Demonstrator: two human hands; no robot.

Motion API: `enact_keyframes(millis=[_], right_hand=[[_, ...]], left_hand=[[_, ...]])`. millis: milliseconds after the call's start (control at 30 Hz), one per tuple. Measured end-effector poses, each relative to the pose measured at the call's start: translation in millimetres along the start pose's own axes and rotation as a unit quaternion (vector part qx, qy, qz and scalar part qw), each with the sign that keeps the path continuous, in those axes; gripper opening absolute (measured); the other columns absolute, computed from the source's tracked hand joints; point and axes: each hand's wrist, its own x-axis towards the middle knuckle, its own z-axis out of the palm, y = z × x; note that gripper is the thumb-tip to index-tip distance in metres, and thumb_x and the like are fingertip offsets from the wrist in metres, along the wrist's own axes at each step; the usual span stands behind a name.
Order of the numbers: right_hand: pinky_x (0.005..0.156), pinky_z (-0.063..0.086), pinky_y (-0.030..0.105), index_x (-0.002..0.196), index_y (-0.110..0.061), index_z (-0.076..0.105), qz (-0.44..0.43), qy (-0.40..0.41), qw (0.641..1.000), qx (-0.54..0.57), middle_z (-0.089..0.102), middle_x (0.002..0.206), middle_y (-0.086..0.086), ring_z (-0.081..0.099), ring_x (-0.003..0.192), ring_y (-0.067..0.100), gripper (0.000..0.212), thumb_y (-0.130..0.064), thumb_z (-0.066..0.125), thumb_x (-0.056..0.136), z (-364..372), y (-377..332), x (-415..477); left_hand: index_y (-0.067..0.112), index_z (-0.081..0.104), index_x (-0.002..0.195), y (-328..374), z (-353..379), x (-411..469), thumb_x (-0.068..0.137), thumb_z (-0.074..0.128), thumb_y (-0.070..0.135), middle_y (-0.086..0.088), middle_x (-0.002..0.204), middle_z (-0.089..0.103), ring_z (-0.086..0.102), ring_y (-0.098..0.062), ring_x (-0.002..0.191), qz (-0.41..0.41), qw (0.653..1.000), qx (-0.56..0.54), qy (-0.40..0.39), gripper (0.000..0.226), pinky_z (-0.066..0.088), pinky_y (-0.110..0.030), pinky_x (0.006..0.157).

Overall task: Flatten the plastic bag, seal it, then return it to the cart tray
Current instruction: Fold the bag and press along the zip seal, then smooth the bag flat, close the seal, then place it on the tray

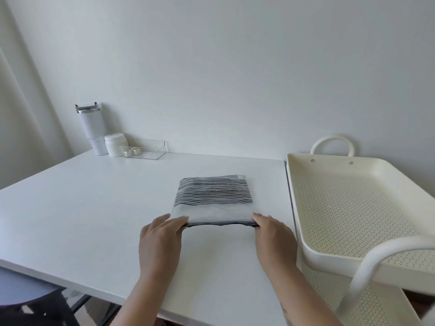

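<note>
A frosted plastic bag (216,211) holding a folded black-and-white striped cloth lies on the white table (94,208), its opening edge toward me. My left hand (162,236) pinches the bag's near left corner. My right hand (273,234) grips the near right corner. The near edge is lifted slightly off the table between both hands. The cream perforated cart tray (303,208) stands just right of the table, with nothing in it.
At the table's back left stand a white tumbler (90,128), a white jar (115,144) and a clear acrylic tray (143,149) with two small metal items. A lower cart shelf (367,300) and curved cart handle (376,260) are at bottom right.
</note>
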Motion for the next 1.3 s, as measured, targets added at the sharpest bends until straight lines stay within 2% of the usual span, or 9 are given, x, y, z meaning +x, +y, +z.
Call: enact_keyframes(millis=[133, 267, 400, 533, 700, 800, 1033, 1167, 1300], right_hand=[[0.092, 0.041, 0.036, 0.119, -0.02, 0.06, 0.012, -0.013, 1.0, -0.015, 0.069, 0.11, 0.003, 0.059, 0.105, 0.026, 0.039, -0.003, 0.043, 0.089, 1.0, 3.8, 2.0], [0.115, 0.015, 0.053, 0.137, -0.028, 0.048, -0.107, -0.027, 0.993, -0.047, 0.054, 0.14, -0.007, 0.042, 0.134, 0.022, 0.048, -0.025, 0.06, 0.09, 3.3, -13.6, -4.1], [0.105, 0.036, 0.054, 0.109, -0.03, 0.068, -0.244, -0.001, 0.97, -0.001, 0.072, 0.11, -0.012, 0.061, 0.113, 0.023, 0.039, -0.025, 0.08, 0.072, 9.8, -47.7, -12.1], [0.107, 0.032, 0.043, 0.075, -0.025, 0.06, -0.218, -0.009, 0.976, -0.003, 0.072, 0.08, -0.011, 0.061, 0.114, 0.021, 0.014, -0.02, 0.065, 0.087, 16.8, -40.4, -5.8], [0.104, 0.035, 0.041, 0.081, -0.021, 0.07, -0.144, 0.005, 0.989, -0.028, 0.074, 0.077, 0.0, 0.063, 0.11, 0.02, 0.012, -0.011, 0.065, 0.086, 16.2, -24.0, -1.7], [0.082, 0.042, 0.04, 0.075, -0.017, 0.07, -0.075, 0.036, 0.997, -0.001, 0.069, 0.069, 0.004, 0.066, 0.085, 0.029, 0.012, -0.011, 0.065, 0.084, 4.5, -10.4, 7.4], [0.082, 0.045, 0.038, 0.083, -0.021, 0.072, -0.182, 0.04, 0.979, 0.083, 0.071, 0.075, -0.007, 0.061, 0.076, 0.021, 0.006, -0.015, 0.071, 0.084, -5.9, -30.3, 0.6], [0.074, 0.043, 0.036, 0.084, -0.023, 0.07, -0.211, 0.066, 0.971, 0.096, 0.069, 0.073, -0.009, 0.059, 0.072, 0.021, 0.008, -0.016, 0.073, 0.083, -21.1, -38.7, 11.0], [0.074, 0.046, 0.039, 0.084, -0.019, 0.072, -0.233, 0.077, 0.967, 0.07, 0.074, 0.076, -0.003, 0.063, 0.073, 0.027, 0.005, -0.023, 0.069, 0.086, -47.7, -39.6, 30.5]], left_hand=[[0.018, 0.078, 0.093, -7.0, -8.8, 0.2, 0.081, 0.075, 0.011, -0.003, 0.087, 0.076, 0.067, -0.029, 0.089, 0.0, 1.0, -0.019, -0.002, 0.014, 0.052, -0.038, 0.072], [0.017, 0.078, 0.09, 2.9, -10.9, -3.4, 0.076, 0.079, 0.009, 0.002, 0.082, 0.076, 0.067, -0.027, 0.079, 0.05, 0.999, -0.018, -0.007, 0.016, 0.052, -0.032, 0.058], [0.016, 0.078, 0.081, 10.0, -10.2, -5.7, 0.066, 0.087, 0.011, 0.004, 0.066, 0.072, 0.066, -0.023, 0.065, 0.147, 0.989, -0.014, 0.003, 0.018, 0.05, -0.03, 0.048], [0.02, 0.076, 0.074, 7.9, -11.4, -5.8, 0.063, 0.089, 0.017, 0.006, 0.064, 0.07, 0.065, -0.019, 0.065, 0.139, 0.99, -0.006, -0.001, 0.017, 0.048, -0.027, 0.05], [0.019, 0.075, 0.093, 0.5, -5.9, -7.9, 0.07, 0.08, 0.0, 0.003, 0.082, 0.075, 0.068, -0.023, 0.073, 0.143, 0.99, -0.007, -0.004, 0.03, 0.051, -0.03, 0.061], [0.02, 0.074, 0.096, -7.6, -7.2, -4.1, 0.079, 0.072, -0.001, 0.0, 0.086, 0.074, 0.069, -0.026, 0.08, 0.057, 0.997, -0.06, 0.006, 0.026, 0.054, -0.034, 0.067], [0.026, 0.056, 0.117, 7.4, -6.7, -6.9, 0.073, 0.082, 0.026, 0.022, 0.117, 0.056, 0.051, 0.004, 0.109, 0.127, 0.978, -0.164, -0.031, 0.052, 0.04, -0.016, 0.094], [0.045, 0.065, 0.082, 11.2, -14.1, 5.9, 0.078, 0.078, 0.016, 0.025, 0.082, 0.067, 0.061, 0.006, 0.082, 0.04, 0.97, -0.24, 0.008, 0.032, 0.042, -0.007, 0.067], [0.034, 0.073, 0.077, 9.1, -28.6, 36.8, 0.085, 0.07, 0.021, 0.019, 0.077, 0.073, 0.065, 0.004, 0.074, -0.039, 0.938, -0.344, 0.016, 0.016, 0.041, -0.005, 0.063]])
